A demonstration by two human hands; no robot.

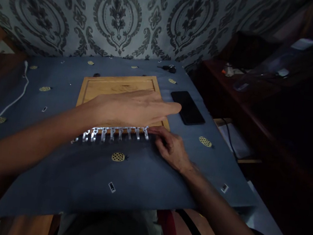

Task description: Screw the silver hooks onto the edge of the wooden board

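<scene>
A wooden board (92,84) with a raised border lies on the table. Along its near edge runs a shiny metal hook rail (112,133), its several hooks pointing toward me. My left hand (135,107) stretches across the board with its fingers extended to the right and nothing visible in it. Its fingertips reach close to a black phone (191,112), and it hides much of the board. At the rail's right end, my right hand (171,147) rests low with bent fingers, the fingertips on that end. The exact grip there is partly hidden.
The table has a blue patterned cloth (81,184). Keys (169,68) lie at the back, and a white cable (14,101) runs down the left side. Behind stands a patterned curtain (117,15). A dark wooden surface (233,92) stands to the right.
</scene>
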